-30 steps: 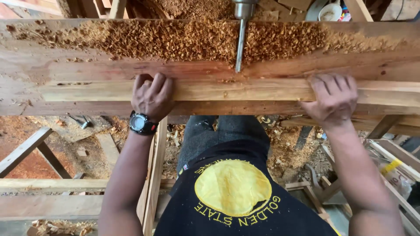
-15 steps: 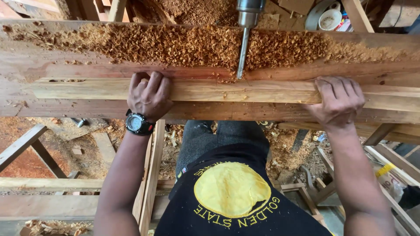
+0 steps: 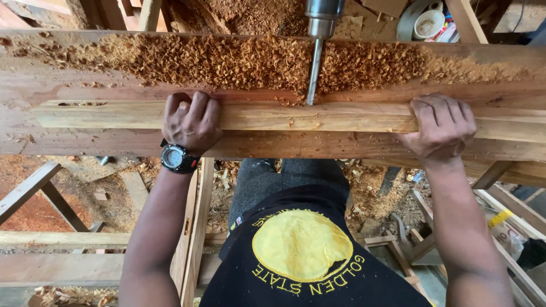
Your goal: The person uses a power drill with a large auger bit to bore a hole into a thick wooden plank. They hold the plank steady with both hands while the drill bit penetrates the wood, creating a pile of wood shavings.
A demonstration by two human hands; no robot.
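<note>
Beam (image 3: 318,116), pale wood, lies across mid-frame on a wider plank (image 3: 114,142). Left hand (image 3: 190,122), centre-left, has fingers curled close together over the beam's near edge; a watch (image 3: 177,158) sits on the wrist. Right hand (image 3: 441,125), centre-right, grips likewise, fingers slightly spread. Drill bit (image 3: 313,71) meets the beam's far edge at upper centre, amid shavings (image 3: 227,59)

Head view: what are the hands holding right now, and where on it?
Both hands grip the long wooden plank on the bench: the left hand left of the drill bit, the right hand to its right, fingers curled over its top face.
</note>
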